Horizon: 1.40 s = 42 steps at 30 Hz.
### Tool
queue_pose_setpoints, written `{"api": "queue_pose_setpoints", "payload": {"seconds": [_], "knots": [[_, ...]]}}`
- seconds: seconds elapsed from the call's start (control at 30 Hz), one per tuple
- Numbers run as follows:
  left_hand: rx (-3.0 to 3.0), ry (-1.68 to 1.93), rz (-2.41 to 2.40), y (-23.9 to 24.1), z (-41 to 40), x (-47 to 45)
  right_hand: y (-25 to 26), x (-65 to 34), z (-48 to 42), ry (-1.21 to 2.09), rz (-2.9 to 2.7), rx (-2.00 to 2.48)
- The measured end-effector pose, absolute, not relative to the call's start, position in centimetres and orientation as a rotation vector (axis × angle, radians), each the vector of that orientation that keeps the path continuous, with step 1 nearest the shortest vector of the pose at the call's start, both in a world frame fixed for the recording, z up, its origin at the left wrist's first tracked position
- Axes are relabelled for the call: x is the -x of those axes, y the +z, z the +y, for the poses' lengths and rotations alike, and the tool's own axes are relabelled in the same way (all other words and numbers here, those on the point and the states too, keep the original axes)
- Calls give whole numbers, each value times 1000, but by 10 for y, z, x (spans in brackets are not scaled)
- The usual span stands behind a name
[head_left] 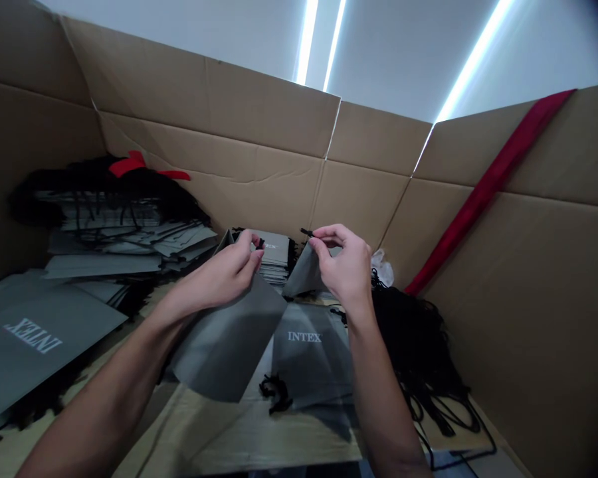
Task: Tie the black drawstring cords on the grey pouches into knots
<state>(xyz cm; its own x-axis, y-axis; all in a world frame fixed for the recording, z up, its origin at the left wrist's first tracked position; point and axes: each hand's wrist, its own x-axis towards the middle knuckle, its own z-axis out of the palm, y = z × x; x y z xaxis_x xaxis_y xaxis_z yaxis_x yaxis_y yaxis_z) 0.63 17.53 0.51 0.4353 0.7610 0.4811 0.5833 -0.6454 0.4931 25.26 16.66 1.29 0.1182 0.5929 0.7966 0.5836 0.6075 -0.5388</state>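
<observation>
I hold a grey INTEX paper bag (239, 338) open in front of me. My left hand (226, 272) pinches the upper edge of its left panel. At the top of the bag's right side my right hand (343, 265) pinches a thin black cord (307, 232), its fingers closed around the cord's tip. The bag's printed face (305, 336) hangs below my right hand. A knotted bit of black cord (275, 392) lies under the bag on the surface.
A tall pile of flat grey bags with black handles (114, 226) stands at left, a red ribbon (134, 164) on top. One flat INTEX bag (34, 335) lies near left. A heap of loose black cords (418, 345) lies at right. Cardboard walls (259, 146) surround everything; a red strip (488, 186) runs diagonally at right.
</observation>
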Motion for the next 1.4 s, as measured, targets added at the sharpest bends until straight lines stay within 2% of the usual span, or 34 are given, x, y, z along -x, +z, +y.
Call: {"api": "queue_pose_setpoints", "payload": {"seconds": [0.27, 0.83, 1.4], "knots": [[-2441, 1023, 1096, 11, 174, -3, 11, -257, 172, 28, -1550, 1039], [-2370, 1299, 1039, 14, 166, -13, 24, -256, 133, -70, -1898, 814], [-2358, 1368, 998, 14, 160, -13, 20, -250, 136, 32, -1913, 872]]}}
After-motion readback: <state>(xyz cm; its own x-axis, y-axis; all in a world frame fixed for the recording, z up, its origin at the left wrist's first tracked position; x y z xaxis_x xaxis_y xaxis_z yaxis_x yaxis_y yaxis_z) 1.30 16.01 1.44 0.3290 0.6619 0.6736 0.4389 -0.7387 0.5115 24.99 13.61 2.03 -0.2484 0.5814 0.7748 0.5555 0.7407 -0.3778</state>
